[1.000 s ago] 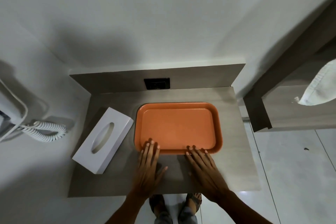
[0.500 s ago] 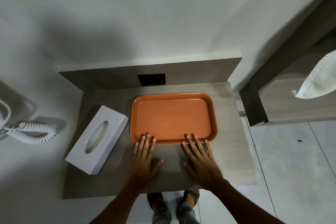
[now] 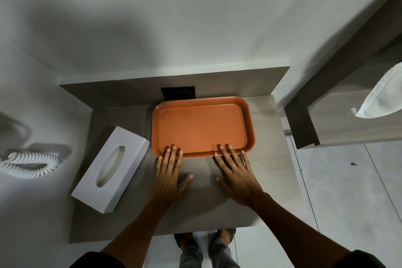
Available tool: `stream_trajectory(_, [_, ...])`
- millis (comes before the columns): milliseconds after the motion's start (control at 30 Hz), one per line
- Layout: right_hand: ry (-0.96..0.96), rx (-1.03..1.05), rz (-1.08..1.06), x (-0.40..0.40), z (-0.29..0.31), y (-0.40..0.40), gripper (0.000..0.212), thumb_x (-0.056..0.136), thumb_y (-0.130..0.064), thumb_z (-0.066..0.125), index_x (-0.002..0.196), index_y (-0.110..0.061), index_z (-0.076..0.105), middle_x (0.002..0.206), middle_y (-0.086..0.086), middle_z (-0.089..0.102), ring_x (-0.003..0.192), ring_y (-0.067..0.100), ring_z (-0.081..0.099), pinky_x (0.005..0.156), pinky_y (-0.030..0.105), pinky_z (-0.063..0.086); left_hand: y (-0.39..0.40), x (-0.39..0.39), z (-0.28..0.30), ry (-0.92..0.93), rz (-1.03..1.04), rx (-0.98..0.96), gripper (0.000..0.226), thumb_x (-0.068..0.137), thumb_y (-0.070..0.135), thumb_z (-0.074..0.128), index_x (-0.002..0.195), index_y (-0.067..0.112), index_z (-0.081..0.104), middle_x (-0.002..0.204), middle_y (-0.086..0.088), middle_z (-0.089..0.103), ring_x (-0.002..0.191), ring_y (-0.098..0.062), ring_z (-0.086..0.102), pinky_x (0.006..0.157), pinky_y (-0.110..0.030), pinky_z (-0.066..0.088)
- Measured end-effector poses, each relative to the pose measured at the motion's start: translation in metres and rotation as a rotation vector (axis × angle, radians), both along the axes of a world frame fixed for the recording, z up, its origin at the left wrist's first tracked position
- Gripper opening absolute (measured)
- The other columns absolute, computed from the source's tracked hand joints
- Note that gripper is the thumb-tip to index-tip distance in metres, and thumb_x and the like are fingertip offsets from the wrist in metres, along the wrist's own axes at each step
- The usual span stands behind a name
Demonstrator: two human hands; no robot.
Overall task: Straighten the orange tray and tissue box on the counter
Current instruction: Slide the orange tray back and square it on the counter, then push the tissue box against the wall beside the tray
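Orange tray (image 3: pixel 202 125) is now sitting back against the rear panel, both hands (image 3: pixel 168 175) (image 3: pixel 236 172) flat, fingers spread, pushing its near rim; tissue box (image 3: pixel 112 167) is lying skewed at left on the tabletop (image 3: pixel 267 137).

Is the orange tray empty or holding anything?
Empty. The tray shows a bare orange floor; only the fingertips of the left hand and right hand rest on its near rim.

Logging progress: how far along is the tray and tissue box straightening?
Nearly done: the orange tray sits about square, its far edge at the counter's back panel. In hand: left hand and right hand lie flat, fingertips on its near rim. Left: the tissue box lies diagonal, untouched.
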State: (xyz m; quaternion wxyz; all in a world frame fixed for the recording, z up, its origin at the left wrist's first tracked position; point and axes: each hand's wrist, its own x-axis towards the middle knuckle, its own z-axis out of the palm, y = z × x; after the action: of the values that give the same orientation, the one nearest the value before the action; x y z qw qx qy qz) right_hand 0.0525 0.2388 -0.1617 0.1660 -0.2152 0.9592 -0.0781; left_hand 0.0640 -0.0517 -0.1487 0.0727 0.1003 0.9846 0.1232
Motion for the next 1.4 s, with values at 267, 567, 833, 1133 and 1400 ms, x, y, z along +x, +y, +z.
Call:
stream_trajectory(267, [0.055,-0.028,-0.051,0.004,0.001,-0.008,0.087,0.112,-0.070,0.032,0.178,-0.026,-0.005,0.187,0.006,-0.013,0.173,0.033,-0.013,0.136,0.070,-0.001,-0.002,0.001,0.010,0.042,-0.029,-0.036,0.087,0.100,0.064,0.043,0.163,0.006,0.042,0.174,-0.021,0.032,0.162,-0.041,0.031,0.128,-0.071,0.030])
stream_trajectory(567, [0.075,-0.218,0.191,0.005,0.017,-0.097,0.085,0.114,-0.060,0.041,0.178,-0.023,-0.001,0.188,0.004,-0.010,0.174,0.026,-0.009,0.139,0.062,0.001,-0.076,0.001,0.043,0.147,0.207,-0.114,0.077,0.103,0.054,0.051,0.161,0.005,0.045,0.171,-0.023,0.038,0.160,-0.044,0.037,0.127,-0.069,0.035])
stream_trajectory(833, [0.083,-0.308,0.341,0.028,-0.001,-0.185,0.078,0.113,-0.048,0.054,0.174,-0.009,0.027,0.185,0.014,0.012,0.173,0.035,0.010,0.137,0.060,0.024,-0.167,0.024,0.048,0.050,0.494,0.022,0.104,0.091,0.075,0.047,0.166,0.004,0.033,0.175,-0.025,0.031,0.162,-0.047,0.032,0.131,-0.065,0.026])
stream_trajectory(1133, [0.074,-0.244,0.346,0.022,-0.034,-0.213,0.083,0.111,-0.062,0.045,0.177,-0.017,0.020,0.187,0.011,0.012,0.174,0.033,0.010,0.136,0.060,0.016,-0.187,0.027,0.029,-0.056,0.589,0.010,0.131,0.065,0.087,0.069,0.170,0.023,0.026,0.156,-0.020,0.045,0.135,-0.043,0.052,0.111,-0.059,0.046])
stream_trajectory(1400, [0.097,-0.236,0.347,0.024,-0.039,-0.213,0.087,0.111,-0.067,0.043,0.178,-0.020,0.015,0.188,0.007,0.007,0.174,0.031,0.011,0.137,0.055,0.012,-0.187,-0.006,0.038,-0.033,0.814,0.094,0.134,0.068,0.085,0.072,0.172,0.029,0.009,0.172,-0.018,0.025,0.158,-0.047,0.025,0.128,-0.064,0.028])
